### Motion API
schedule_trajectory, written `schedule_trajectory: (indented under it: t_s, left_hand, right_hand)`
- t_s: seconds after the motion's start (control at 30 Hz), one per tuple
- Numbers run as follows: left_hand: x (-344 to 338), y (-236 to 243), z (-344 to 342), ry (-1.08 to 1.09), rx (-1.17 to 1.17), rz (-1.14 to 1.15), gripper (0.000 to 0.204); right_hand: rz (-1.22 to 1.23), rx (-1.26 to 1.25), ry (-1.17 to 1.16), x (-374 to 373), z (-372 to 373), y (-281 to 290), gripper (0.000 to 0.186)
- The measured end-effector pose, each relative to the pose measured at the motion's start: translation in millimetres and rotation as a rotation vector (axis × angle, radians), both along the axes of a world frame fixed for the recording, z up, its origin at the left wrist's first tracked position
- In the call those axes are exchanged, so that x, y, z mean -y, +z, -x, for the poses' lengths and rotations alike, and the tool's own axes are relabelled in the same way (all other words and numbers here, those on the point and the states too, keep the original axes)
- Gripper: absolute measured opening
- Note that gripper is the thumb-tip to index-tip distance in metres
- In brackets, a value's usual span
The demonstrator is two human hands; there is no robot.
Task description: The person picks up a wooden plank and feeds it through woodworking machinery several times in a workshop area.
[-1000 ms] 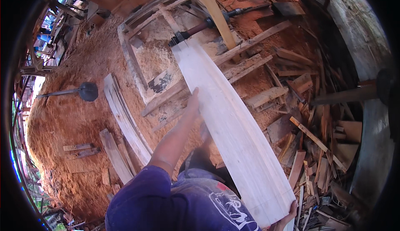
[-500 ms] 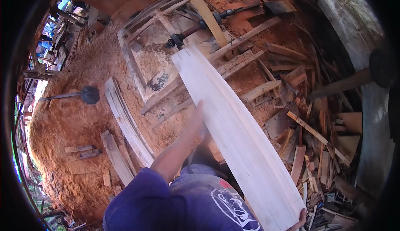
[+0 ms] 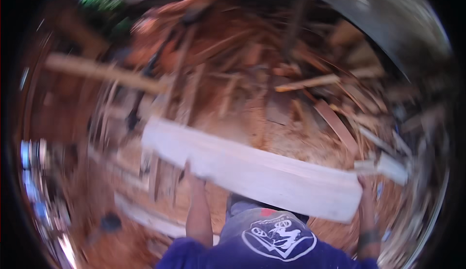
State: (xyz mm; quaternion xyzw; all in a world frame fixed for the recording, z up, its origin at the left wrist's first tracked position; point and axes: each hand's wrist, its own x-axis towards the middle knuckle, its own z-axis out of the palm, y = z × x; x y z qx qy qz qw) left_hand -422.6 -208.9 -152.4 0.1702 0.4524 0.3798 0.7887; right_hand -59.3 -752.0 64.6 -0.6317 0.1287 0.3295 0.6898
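Blurred brown ground (image 3: 306, 146), scattered planks (image 3: 336, 126)

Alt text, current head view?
A long pale board is held crosswise before a purple shirt, left hand at its near edge, right hand at its right end. Wood scraps lie beyond; surroundings are blurred.

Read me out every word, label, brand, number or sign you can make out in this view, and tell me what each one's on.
No text is readable.
Purple shirt: a white outlined emblem with small marks along its edge, too small and blurred to read.
Pale board between the left hand and right hand: no lettering visible.
Scrap wood: blurred, none legible.
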Motion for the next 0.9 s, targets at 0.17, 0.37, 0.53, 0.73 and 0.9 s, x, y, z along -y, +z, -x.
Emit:
schedule_trajectory:
  t_s: [0.17, 0.37, 0.53, 0.73, 0.9]
  left_hand:
    - [35, 33, -23, -0.202, -0.075, 0.173, 0.067]
    - [72, 94, -7, -0.3, -0.167, 0.151, 0.066]
    - [125, 105, -12, -0.413, -0.187, 0.181, 0.062]
    - [185, 129, -48, -0.348, 0.161, -0.07, 0.067]
    - [195, 287, -74, -0.186, 0.193, -0.359, 0.069]
  right_hand:
    - [0.098, -0.177, -0.128, 24, 25, -5, 0.046]
    - [-0.007, -0.379, -0.274, 109, 93, -14, 0.055]
    - [0.025, -0.405, -0.393, 221, 132, -57, 0.056]
    - [-0.075, -0.265, -0.48, 342, 151, -90, 0.051]
    - [-0.139, -0.067, -0.392, 309, 136, -80, 0.063]
